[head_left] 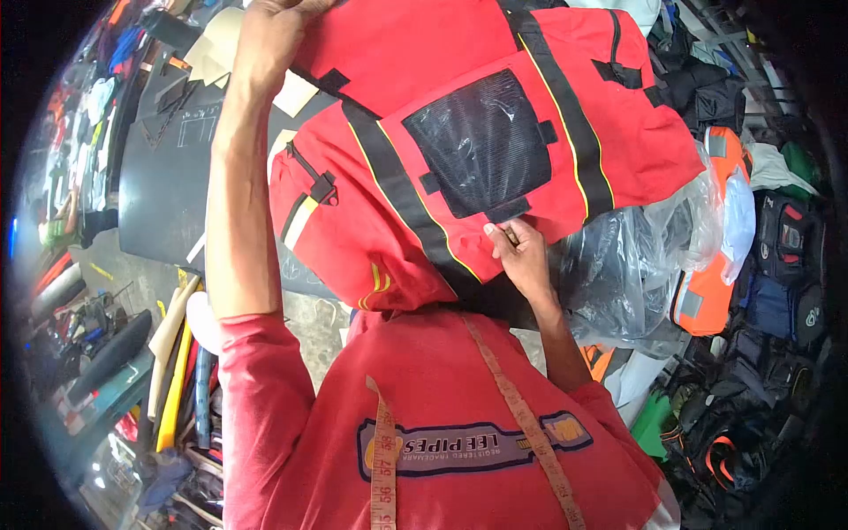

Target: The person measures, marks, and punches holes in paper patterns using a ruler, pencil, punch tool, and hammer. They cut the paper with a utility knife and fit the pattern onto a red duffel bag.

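A large red fabric bag (380, 62) with black webbing straps edged in yellow lies across the work surface in front of me. On its panel sits a black mesh pocket (481, 141) under clear, shiny plastic, with short black tabs round it. My left hand (287, 31) is at the far left of the bag, closed on the red fabric's edge; its fingertips are partly cut off by the frame. Just below the pocket's lower tab, my right hand (521, 252) is closed in a pinch on the bag. A black buckle (323, 187) shows on the bag's left end.
A dark tabletop (168, 177) with chalk marks extends left, with beige paper pieces (216, 44) on it. Clear plastic sheeting (618, 265) and an orange item (707, 296) lie right. Dark bags (782, 256) are piled beyond. A tape measure (521, 411) hangs round my neck.
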### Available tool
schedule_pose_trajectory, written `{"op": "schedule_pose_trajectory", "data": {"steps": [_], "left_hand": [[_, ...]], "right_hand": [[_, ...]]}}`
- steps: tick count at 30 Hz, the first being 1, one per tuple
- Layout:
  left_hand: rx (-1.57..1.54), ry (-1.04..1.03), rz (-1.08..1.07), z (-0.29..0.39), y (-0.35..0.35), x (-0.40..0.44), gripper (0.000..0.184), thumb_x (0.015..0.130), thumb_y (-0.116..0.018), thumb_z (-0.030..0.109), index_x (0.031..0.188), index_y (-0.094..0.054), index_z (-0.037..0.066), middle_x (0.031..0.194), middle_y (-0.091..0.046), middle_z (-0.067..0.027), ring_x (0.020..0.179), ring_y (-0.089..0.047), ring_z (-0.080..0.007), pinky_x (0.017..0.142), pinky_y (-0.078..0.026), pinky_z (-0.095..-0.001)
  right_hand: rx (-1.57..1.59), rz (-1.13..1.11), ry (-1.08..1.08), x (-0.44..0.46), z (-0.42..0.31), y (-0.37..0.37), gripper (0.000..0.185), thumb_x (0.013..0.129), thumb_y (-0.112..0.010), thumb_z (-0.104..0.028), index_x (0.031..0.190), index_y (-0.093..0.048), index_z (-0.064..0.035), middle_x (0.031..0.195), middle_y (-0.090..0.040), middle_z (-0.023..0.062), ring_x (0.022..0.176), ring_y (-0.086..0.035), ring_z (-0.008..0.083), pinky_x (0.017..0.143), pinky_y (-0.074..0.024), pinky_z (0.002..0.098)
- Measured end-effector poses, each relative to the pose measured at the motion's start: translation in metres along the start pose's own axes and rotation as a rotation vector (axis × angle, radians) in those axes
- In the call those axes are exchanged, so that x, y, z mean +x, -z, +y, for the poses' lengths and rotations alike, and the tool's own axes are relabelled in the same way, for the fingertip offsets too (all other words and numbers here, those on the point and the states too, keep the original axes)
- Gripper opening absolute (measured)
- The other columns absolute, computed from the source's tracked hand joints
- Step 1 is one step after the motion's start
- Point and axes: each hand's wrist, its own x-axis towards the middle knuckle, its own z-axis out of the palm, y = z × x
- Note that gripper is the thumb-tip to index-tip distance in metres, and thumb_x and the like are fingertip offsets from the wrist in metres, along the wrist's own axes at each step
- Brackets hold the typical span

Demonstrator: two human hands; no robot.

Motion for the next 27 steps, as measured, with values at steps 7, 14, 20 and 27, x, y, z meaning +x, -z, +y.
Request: {"op": "schedule_pose_trajectory", "data": {"steps": [7,14,20,27], "left_hand": [[0.009,0.066,-0.031,0.038,-0.006,-0.006,0.014,0.100,-0.074,0.018,0.096,-0.077,0.005,0.082,-0.072,0.0022,0.068,-0.060,-0.0093,0.062,-0.048,-0.0283],[0.079,-0.164,-0.080,0.023,-0.002,-0.004,0.022,0.101,-0.077,0.026,0.111,-0.081,0.007,0.096,-0.071,0.0086,0.088,-0.060,-0.0023,0.082,-0.046,-0.0196],[0.152,-0.147,-0.050,0.020,-0.001,-0.008,0.021,0.101,-0.078,0.026,0.108,-0.081,0.007,0.095,-0.071,0.0084,0.087,-0.060,-0.0031,0.081,-0.045,-0.0207],[0.123,-0.179,-0.129,0.025,-0.011,-0.025,0.021,0.101,-0.077,0.025,0.110,-0.081,0.006,0.095,-0.072,0.0073,0.088,-0.060,-0.0035,0.083,-0.046,-0.0210]], "right_hand": [[-0.005,0.079,0.005,-0.001,0.007,-0.004,0.021,0.100,-0.077,-0.022,0.091,-0.073,-0.0031,0.063,-0.060,-0.0016,0.058,-0.051,0.0036,0.054,-0.0407,0.0289],[0.016,0.163,0.032,-0.005,0.005,-0.008,0.031,0.099,-0.079,-0.027,0.084,-0.070,-0.0014,0.062,-0.060,-0.0003,0.058,-0.051,0.0041,0.054,-0.0404,0.0290],[0.096,0.381,0.057,0.015,-0.009,-0.007,0.049,0.100,-0.078,-0.030,0.068,-0.056,-0.0003,0.054,-0.054,0.0034,0.052,-0.048,0.0071,0.050,-0.0375,0.0326],[-0.082,0.414,0.049,0.042,0.011,-0.018,0.053,0.100,-0.079,-0.026,0.061,-0.049,-0.0049,0.053,-0.047,-0.0046,0.053,-0.041,0.0020,0.049,-0.0317,0.0295]]}}
